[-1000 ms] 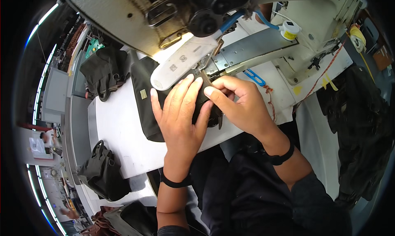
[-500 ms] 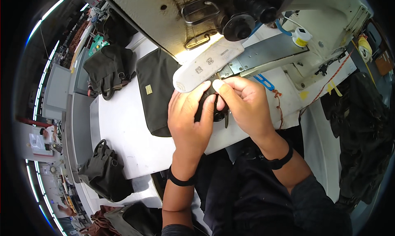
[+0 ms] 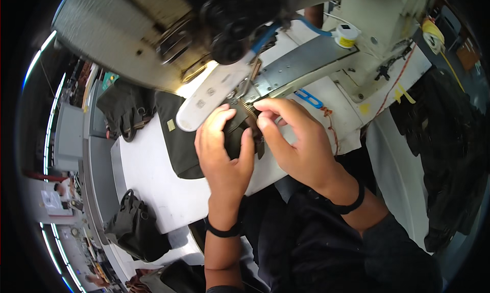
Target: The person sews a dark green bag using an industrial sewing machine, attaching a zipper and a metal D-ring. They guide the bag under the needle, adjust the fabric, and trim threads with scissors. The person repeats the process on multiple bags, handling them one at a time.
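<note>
A dark olive fabric bag (image 3: pixel 178 150) lies on the white table (image 3: pixel 148 175) under the sewing machine head (image 3: pixel 117 32), with a metal zipper (image 3: pixel 249 107) by the presser and plate. My left hand (image 3: pixel 222 160) rests on the bag, fingers bent and thumb apart, left of the zipper and below a long white plastic housing (image 3: pixel 206 99). My right hand (image 3: pixel 301 145) is at the zipper's edge, index finger and thumb on either part of it, other fingers curled and partly hidden. What lies beneath the fingertips is partly hidden.
Dark bags (image 3: pixel 132 226) sit at the left. A blue tool (image 3: pixel 309 98) with cord lies right of my hands, near the machine bed (image 3: pixel 301 68). Dark material (image 3: pixel 444 165) hangs far right. A person (image 3: pixel 64 191) is small in the far left background.
My right index finger has stretched forward along the zipper, opening a gap from the thumb. My left fingers are more bent. The whole view has shifted with head movement.
</note>
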`<state>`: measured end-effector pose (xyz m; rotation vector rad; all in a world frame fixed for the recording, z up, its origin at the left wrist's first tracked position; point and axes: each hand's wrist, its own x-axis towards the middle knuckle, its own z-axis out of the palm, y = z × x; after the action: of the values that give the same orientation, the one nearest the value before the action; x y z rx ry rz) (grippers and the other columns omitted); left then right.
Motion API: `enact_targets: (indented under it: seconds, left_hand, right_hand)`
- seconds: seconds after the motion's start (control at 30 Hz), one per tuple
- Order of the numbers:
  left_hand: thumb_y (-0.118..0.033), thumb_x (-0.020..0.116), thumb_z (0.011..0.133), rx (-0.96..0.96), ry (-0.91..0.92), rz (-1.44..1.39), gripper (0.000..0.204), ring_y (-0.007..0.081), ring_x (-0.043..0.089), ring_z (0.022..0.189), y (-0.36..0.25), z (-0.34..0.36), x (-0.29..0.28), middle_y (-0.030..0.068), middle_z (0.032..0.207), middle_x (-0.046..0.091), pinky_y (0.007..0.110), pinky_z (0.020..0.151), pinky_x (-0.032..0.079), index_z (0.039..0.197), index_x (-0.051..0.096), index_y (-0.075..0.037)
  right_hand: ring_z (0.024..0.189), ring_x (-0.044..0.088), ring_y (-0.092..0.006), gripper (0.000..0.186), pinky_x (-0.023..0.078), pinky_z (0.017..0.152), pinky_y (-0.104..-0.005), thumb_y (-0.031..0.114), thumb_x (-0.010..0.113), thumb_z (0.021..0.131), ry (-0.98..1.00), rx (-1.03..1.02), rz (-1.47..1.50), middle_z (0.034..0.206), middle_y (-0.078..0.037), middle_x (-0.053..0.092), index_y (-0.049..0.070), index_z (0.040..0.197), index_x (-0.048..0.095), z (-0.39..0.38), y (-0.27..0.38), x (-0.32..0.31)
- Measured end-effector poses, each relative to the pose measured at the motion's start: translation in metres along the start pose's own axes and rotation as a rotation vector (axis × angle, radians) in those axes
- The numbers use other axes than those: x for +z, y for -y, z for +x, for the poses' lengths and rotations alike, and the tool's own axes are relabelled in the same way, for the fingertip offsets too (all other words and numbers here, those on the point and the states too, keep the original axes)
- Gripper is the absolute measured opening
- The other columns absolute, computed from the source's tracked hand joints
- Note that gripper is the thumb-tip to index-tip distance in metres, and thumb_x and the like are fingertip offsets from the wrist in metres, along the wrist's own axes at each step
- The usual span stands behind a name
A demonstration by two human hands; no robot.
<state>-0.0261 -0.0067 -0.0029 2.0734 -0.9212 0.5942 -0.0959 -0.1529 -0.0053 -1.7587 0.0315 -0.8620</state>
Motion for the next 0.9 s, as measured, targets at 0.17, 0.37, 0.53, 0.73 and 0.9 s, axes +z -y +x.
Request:
enact_targets:
  seconds: [0.17,0.37,0.53,0.73,0.9]
  left_hand:
    - [-0.002,0.065,0.095,0.121,0.245,0.331,0.039,0.0305,0.063,0.127,-0.005,0.020,-0.040,0.0166,0.139,0.066,0.041,0.111,0.040,0.134,0.066,-0.003]
    - [-0.003,0.065,0.092,0.459,0.398,0.872,0.034,0.0307,0.063,0.126,0.000,0.051,-0.059,0.0102,0.130,0.072,0.047,0.109,0.038,0.124,0.073,-0.007]
    - [-0.011,0.071,0.094,0.616,0.457,0.959,0.026,0.0293,0.066,0.122,0.017,0.074,-0.076,0.0095,0.124,0.074,0.050,0.107,0.041,0.119,0.076,-0.006]
    - [-0.022,0.068,0.101,0.123,0.796,0.797,0.022,0.0294,0.071,0.092,0.037,0.096,-0.060,0.0192,0.102,0.075,0.040,0.084,0.053,0.113,0.074,-0.004]
    - [-0.038,0.066,0.104,-0.488,0.643,0.080,0.048,0.0185,0.068,0.096,0.154,0.127,-0.095,0.0103,0.127,0.071,0.028,0.076,0.054,0.136,0.063,-0.001]
  right_hand:
    - [0.072,0.066,-0.0195,0.011,0.052,0.065,-0.0326,0.005,0.070,0.094,-0.130,-0.273,0.226,0.093,-0.009,0.072,0.002,0.104,0.073,-0.028,0.057,-0.070]
    - [0.073,0.053,-0.0183,0.019,0.046,0.063,-0.0344,0.018,0.066,0.089,-0.066,-0.456,0.421,0.089,-0.002,0.055,0.019,0.108,0.065,-0.045,0.080,-0.118]
    - [0.071,0.051,-0.0172,0.017,0.044,0.062,-0.0334,0.022,0.059,0.098,-0.126,-0.389,0.492,0.087,0.001,0.053,0.025,0.113,0.066,-0.055,0.084,-0.140]
    - [0.068,0.057,-0.0176,0.006,0.046,0.060,-0.0312,0.017,0.062,0.097,-0.005,-0.217,0.415,0.085,-0.001,0.061,0.020,0.101,0.066,-0.068,0.077,-0.181]
    - [0.066,0.059,-0.0179,0.003,0.046,0.059,-0.0305,0.015,0.065,0.095,-0.027,-0.295,0.479,0.084,-0.002,0.065,0.018,0.094,0.065,-0.075,0.064,-0.202]
